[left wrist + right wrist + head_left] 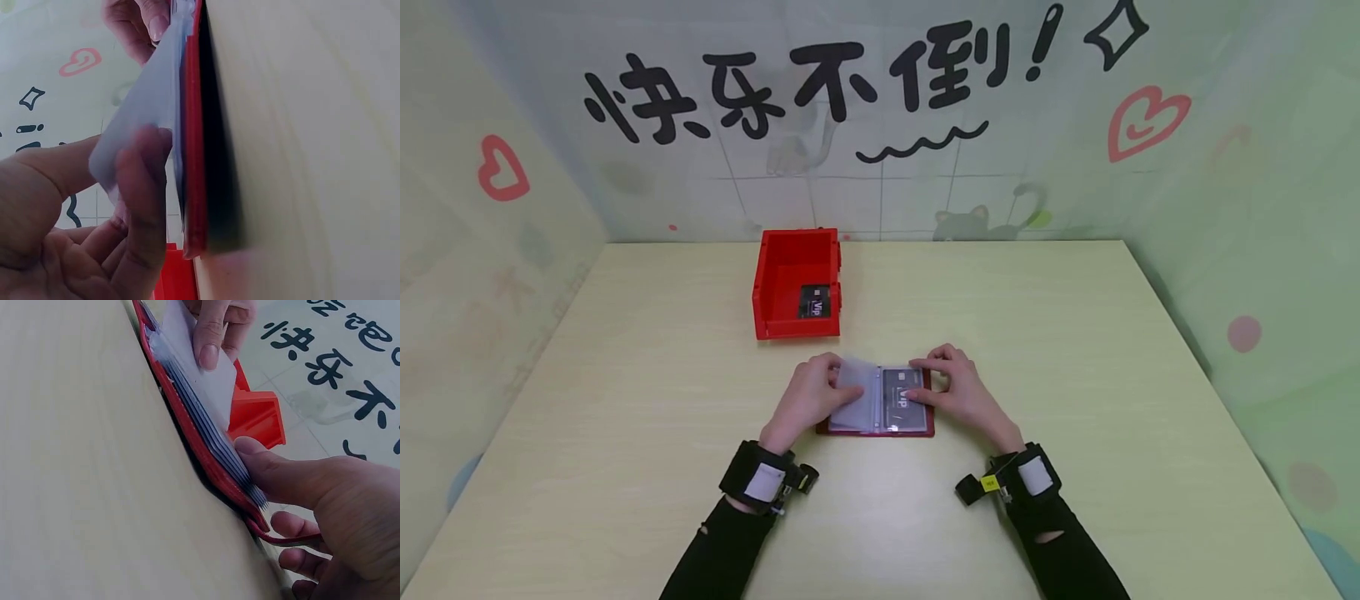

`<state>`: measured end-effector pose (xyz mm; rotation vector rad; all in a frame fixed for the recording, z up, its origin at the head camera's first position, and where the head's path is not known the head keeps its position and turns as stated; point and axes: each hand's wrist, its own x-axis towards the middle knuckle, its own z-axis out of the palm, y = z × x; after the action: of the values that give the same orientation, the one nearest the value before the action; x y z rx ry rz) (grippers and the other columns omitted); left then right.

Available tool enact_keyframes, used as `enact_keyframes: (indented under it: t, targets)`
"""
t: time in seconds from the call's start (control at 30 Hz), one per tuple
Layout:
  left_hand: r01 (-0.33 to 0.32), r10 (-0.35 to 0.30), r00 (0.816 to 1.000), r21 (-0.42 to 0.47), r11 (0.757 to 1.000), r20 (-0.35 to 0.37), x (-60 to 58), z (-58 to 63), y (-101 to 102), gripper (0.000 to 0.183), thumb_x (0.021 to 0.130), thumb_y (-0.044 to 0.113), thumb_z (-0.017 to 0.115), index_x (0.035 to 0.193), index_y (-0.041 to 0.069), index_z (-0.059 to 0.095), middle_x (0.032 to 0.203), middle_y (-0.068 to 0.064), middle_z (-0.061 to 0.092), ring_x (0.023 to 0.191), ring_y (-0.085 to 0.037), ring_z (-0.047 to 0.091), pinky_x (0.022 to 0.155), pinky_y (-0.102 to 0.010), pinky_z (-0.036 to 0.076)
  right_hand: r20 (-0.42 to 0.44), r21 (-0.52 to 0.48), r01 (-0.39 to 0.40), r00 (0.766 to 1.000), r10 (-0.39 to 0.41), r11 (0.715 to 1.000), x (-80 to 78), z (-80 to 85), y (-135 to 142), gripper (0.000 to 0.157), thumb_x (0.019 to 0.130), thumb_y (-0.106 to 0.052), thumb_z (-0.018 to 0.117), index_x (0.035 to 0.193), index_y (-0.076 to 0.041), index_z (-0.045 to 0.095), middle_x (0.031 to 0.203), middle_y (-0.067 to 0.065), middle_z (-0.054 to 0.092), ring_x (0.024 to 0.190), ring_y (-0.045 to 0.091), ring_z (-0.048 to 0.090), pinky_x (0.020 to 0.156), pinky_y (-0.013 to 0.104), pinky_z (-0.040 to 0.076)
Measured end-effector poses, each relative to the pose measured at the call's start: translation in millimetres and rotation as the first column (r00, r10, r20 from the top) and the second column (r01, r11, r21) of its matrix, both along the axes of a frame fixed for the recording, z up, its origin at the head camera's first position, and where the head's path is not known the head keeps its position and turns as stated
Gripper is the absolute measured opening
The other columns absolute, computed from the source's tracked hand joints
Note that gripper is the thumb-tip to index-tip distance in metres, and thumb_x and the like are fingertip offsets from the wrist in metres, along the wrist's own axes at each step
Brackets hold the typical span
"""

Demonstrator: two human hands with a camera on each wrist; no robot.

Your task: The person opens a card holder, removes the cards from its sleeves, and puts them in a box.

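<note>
A card holder [877, 400] with a dark red cover [195, 150] lies spread on the table, its clear sleeve pages turned to both sides. My left hand [811, 392] pinches a translucent sleeve page [147, 94] between thumb and fingers, lifted at an angle from the left side. On the right page, a dark VIP card [897, 398] shows inside its sleeve. My right hand [958, 390] grips the holder's right edge, thumb on the stacked pages [212, 434] and fingers by the red cover flap.
Behind the holder stands a red open bin [796, 328], slightly to the left, with a dark VIP card [815, 302] on its floor. A pale wooden table [1075, 350] spreads around, enclosed by printed cloth walls at the back and both sides.
</note>
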<state>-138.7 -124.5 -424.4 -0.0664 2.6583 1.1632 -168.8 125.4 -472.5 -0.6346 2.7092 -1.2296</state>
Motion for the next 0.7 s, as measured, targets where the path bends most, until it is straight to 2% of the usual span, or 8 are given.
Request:
enact_keyframes:
  t: [0.17, 0.3, 0.4, 0.57, 0.7]
  targets:
    - [-0.021, 0.019, 0.999, -0.055, 0.998, -0.035, 2.7, 0.5, 2.1, 0.067, 0.085, 0.020, 0.080, 0.142, 0.006, 0.047, 0.094, -0.013, 0.064, 0.081, -0.022, 0.057, 0.063, -0.027, 0.048, -0.012, 0.006, -0.007, 1.000, 0.007, 1.000, 0.0, 1.4, 1.1, 0.047, 0.083, -0.025, 0.083, 0.125, -0.010, 0.071, 0.108, 0.008, 0.061, 0.098, 0.022, 0.049, 0.082, 0.030, 0.037]
    - [-0.016, -0.001, 0.991, -0.128, 0.992, -0.134, 5.2, 0.3, 7.8, 0.069, 0.082, 0.017, 0.083, 0.141, 0.005, 0.048, 0.114, -0.017, 0.059, 0.103, -0.028, 0.056, 0.082, -0.039, 0.055, -0.039, 0.025, -0.005, 0.999, 0.006, 1.000, 0.2, 1.5, 1.3, 0.045, 0.083, -0.025, 0.083, 0.123, -0.010, 0.072, 0.101, 0.005, 0.063, 0.094, 0.019, 0.049, 0.078, 0.027, 0.037]
    - [0.018, -0.043, 0.976, -0.121, 0.992, -0.212, 6.3, -0.5, 14.2, 0.059, 0.082, 0.013, 0.082, 0.135, 0.004, 0.056, 0.128, -0.017, 0.053, 0.118, -0.030, 0.050, 0.099, -0.045, 0.052, -0.051, 0.032, -0.005, 0.999, 0.006, 0.999, -0.1, 1.4, 1.3, 0.044, 0.082, -0.025, 0.084, 0.122, -0.010, 0.072, 0.097, 0.004, 0.062, 0.092, 0.018, 0.049, 0.078, 0.026, 0.037]
    - [0.138, -0.133, 0.966, 0.007, 0.990, -0.220, 7.4, -5.4, 26.1, 0.035, 0.090, 0.009, 0.074, 0.122, 0.001, 0.065, 0.110, -0.014, 0.062, 0.096, -0.022, 0.057, 0.089, -0.037, 0.054, -0.079, 0.025, -0.013, 0.997, 0.015, 1.000, -0.7, 0.4, 0.0, 0.044, 0.081, -0.024, 0.084, 0.121, -0.008, 0.072, 0.093, 0.004, 0.062, 0.088, 0.017, 0.048, 0.078, 0.026, 0.037]
    - [0.138, -0.128, 0.971, 0.040, 0.990, -0.201, 5.8, -11.1, 31.5, 0.031, 0.093, 0.011, 0.070, 0.121, -0.001, 0.065, 0.104, -0.013, 0.064, 0.090, -0.020, 0.057, 0.085, -0.034, 0.053, -0.093, 0.017, -0.021, 0.995, 0.022, 1.000, 0.4, 1.4, -0.9, 0.044, 0.082, -0.024, 0.083, 0.121, -0.007, 0.072, 0.092, 0.005, 0.063, 0.087, 0.017, 0.049, 0.078, 0.026, 0.037]
